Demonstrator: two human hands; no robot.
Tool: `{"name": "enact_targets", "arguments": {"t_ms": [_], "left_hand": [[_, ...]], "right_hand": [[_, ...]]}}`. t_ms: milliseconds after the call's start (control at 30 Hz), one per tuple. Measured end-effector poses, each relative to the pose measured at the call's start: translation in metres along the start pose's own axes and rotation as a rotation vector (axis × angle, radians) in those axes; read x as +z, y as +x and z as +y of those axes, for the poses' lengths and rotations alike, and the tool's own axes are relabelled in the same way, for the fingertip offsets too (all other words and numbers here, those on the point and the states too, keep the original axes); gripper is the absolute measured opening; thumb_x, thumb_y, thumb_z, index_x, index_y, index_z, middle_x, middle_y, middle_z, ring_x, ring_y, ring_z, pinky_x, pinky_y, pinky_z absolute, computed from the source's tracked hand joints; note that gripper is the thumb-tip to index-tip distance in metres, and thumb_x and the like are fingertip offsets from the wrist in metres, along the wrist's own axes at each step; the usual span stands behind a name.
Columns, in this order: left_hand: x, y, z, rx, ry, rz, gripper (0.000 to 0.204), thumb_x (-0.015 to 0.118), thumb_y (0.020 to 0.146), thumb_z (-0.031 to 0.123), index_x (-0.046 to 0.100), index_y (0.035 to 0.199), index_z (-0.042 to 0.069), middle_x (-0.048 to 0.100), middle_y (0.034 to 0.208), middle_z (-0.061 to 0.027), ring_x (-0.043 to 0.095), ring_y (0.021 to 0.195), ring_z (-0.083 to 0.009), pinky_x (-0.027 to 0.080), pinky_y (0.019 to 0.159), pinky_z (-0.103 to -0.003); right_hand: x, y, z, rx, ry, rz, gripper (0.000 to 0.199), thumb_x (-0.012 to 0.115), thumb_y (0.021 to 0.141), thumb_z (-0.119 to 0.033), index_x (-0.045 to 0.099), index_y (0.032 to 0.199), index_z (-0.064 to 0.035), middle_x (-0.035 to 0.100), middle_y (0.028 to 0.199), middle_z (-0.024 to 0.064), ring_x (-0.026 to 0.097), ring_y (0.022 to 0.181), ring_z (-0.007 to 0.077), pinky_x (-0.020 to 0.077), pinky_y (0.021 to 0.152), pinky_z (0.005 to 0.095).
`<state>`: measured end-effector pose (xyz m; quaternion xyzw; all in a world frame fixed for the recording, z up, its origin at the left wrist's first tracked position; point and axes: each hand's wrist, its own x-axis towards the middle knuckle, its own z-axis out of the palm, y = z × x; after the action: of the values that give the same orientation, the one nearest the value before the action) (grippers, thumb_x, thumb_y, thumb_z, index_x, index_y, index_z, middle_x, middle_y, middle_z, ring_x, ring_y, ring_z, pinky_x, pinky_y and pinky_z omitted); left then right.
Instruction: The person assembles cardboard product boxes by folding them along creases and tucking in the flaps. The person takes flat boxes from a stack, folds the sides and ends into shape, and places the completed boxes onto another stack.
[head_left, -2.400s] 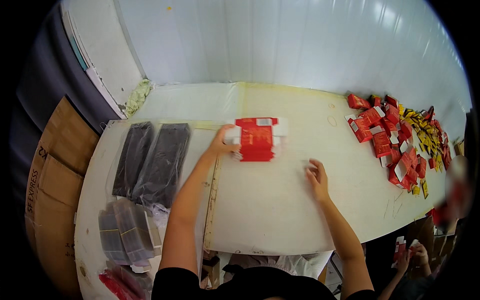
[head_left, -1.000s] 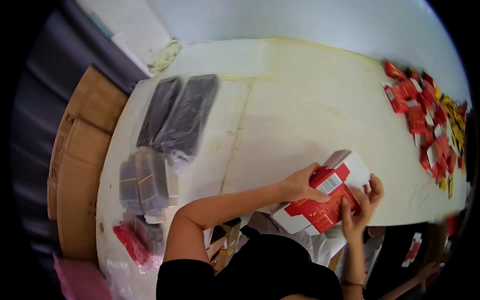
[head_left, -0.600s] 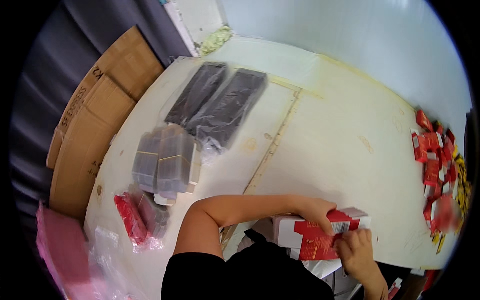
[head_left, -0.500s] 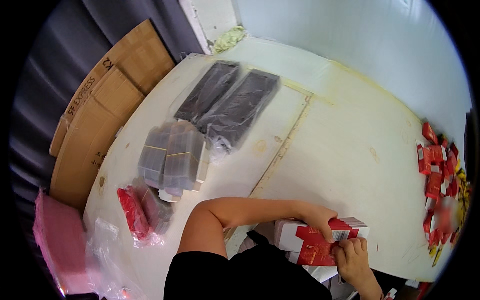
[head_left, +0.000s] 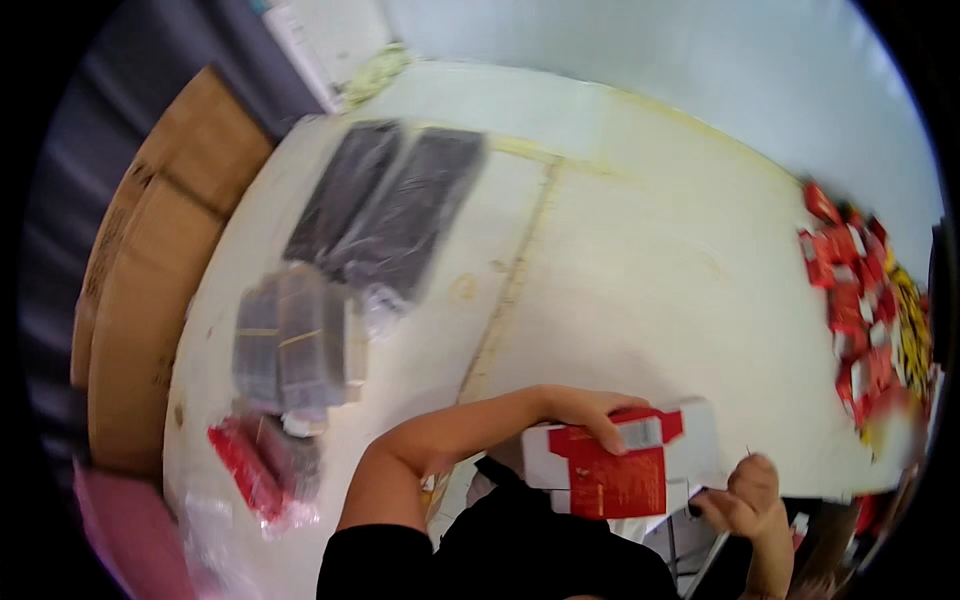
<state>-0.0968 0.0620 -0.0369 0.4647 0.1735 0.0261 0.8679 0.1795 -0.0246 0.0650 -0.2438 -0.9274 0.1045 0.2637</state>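
My left hand (head_left: 597, 413) grips a red and white flat-folded carton (head_left: 618, 485) at its upper edge, thumb across the red face near a white label patch. White flaps stick out on both sides of the red panel. Whether more cartons lie beneath it cannot be made out. My right hand (head_left: 745, 497) is apart from the carton, to its lower right beside the table's near edge. Its fingers look curled, with the thumb pointing left, but they are blurred, and whether anything is in them does not show.
On the white table (head_left: 620, 290), plastic-wrapped dark slabs (head_left: 410, 210) lie beyond banded clear plastic sleeves (head_left: 290, 340) and a red packet (head_left: 245, 470). Red small boxes (head_left: 845, 300) pile up at right beside yellow-black items (head_left: 905, 330). Cardboard sheets (head_left: 150, 270) lean at left near pink material (head_left: 130, 530).
My right hand has left the cartons and moved right and down. The carton in my left hand has shifted slightly left. The whole view has swung, moving the table's things leftward.
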Motion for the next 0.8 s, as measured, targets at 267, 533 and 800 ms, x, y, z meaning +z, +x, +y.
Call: {"name": "enact_targets", "arguments": {"t_ms": [267, 533, 800], "left_hand": [[-0.009, 0.009, -0.009, 0.228, -0.505, 0.075, 0.076, 0.069, 0.075, 0.024, 0.031, 0.138, 0.002, 0.051, 0.125, -0.0184, 0.055, 0.11, -0.0291, 0.047, 0.094, -0.04], [-0.014, 0.02, -0.032, 0.174, -0.57, -0.083, 0.071, 0.066, 0.075, 0.014, 0.034, 0.137, 0.001, 0.047, 0.132, -0.0167, 0.049, 0.118, -0.0289, 0.041, 0.1, -0.042], [-0.026, 0.035, -0.041, 0.251, -0.39, -0.179, 0.072, 0.07, 0.072, 0.025, 0.039, 0.132, 0.0, 0.051, 0.126, -0.0145, 0.051, 0.111, -0.0215, 0.041, 0.096, -0.036]], "right_hand": [[0.025, -0.024, 0.01, 0.045, -0.319, 0.234, 0.027, 0.071, 0.062, -0.009, 0.043, 0.062, -0.0079, 0.036, 0.057, 0.0032, 0.039, 0.045, 0.0181, 0.031, 0.042, 0.03], [0.02, -0.021, 0.039, -0.166, -0.555, 0.102, 0.033, 0.073, 0.064, -0.01, 0.04, 0.063, -0.0113, 0.032, 0.06, 0.0038, 0.043, 0.054, 0.0213, 0.0331, 0.044, 0.0299], [0.032, -0.023, 0.055, 0.028, -0.623, 0.139, 0.033, 0.061, 0.079, -0.009, 0.034, 0.061, -0.0047, 0.033, 0.06, 0.0096, 0.039, 0.053, 0.0262, 0.0307, 0.049, 0.0379]]}}
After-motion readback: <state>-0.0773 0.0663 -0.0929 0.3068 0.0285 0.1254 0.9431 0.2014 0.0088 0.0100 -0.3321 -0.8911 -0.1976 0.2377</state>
